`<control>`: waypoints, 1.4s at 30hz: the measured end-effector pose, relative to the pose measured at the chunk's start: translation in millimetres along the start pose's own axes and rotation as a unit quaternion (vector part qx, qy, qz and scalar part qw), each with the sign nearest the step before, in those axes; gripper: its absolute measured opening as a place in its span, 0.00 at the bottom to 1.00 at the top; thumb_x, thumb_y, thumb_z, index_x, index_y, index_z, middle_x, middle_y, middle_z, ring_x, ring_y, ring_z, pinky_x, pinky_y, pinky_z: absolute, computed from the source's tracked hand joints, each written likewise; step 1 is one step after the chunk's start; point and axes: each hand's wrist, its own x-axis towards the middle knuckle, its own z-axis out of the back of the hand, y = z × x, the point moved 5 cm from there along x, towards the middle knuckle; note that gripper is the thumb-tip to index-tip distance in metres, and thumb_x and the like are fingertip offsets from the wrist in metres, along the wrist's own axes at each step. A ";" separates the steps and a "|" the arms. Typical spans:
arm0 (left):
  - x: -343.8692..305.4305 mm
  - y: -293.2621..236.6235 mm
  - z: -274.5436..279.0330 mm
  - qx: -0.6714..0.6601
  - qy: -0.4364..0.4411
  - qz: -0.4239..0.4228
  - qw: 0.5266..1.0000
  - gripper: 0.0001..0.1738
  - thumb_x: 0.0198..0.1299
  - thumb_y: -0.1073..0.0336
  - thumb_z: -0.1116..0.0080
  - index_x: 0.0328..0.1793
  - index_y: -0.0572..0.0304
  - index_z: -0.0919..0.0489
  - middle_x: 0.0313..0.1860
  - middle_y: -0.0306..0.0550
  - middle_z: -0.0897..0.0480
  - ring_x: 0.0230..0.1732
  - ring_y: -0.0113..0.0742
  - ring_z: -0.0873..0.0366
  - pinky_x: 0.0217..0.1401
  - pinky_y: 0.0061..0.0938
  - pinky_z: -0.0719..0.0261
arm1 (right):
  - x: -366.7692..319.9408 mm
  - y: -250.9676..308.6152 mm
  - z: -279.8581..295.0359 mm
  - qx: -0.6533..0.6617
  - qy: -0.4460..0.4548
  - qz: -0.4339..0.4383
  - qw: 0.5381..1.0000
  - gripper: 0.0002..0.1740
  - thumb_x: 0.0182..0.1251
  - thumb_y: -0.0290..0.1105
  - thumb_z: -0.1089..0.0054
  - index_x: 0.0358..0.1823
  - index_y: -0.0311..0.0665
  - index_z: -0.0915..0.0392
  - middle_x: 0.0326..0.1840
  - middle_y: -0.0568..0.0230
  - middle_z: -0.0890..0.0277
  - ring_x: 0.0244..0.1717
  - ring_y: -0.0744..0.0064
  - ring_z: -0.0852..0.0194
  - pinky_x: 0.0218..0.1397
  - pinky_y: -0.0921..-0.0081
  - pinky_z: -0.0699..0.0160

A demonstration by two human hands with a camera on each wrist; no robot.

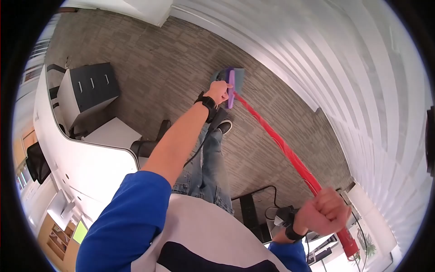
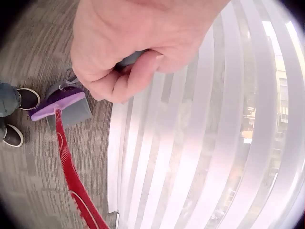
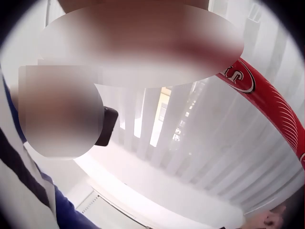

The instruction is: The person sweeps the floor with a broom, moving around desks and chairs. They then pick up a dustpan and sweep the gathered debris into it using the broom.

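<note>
My left hand (image 1: 217, 92) reaches forward, its fingers curled round a grey handle (image 2: 131, 59) that shows only in part between them. Lower down, a grey dustpan (image 2: 76, 115) lies on the floor, its thin metal stem running up behind that hand. Across the pan sits the broom's lilac head with purple bristles (image 2: 59, 105). From this head the red broom handle (image 1: 276, 136) slants back to my right hand (image 1: 324, 211), which grips it near its upper end. A blurred patch covers part of the right wrist view, while the red handle (image 3: 264, 93) stays visible at its right.
White striped blinds (image 1: 326, 68) line the right side above a grey carpet (image 1: 158, 59). To the left stand a drawer cabinet (image 1: 93, 88) and a white desk partition (image 1: 86, 167). My shoe (image 1: 225, 127) is just behind the dustpan. Black cables (image 1: 274, 195) hang near my right hand.
</note>
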 end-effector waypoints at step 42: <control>-1.5 2.8 -4.9 0.005 -0.046 0.008 0.999 0.15 0.61 0.77 0.66 0.46 0.72 0.27 0.18 0.35 0.46 0.16 0.26 0.57 0.16 0.21 0.55 | 10.0 -108.1 43.4 -0.044 0.076 -0.015 0.996 0.11 0.48 0.25 0.55 0.13 0.26 0.33 0.12 0.61 0.35 0.13 0.78 0.42 0.18 0.81 0.45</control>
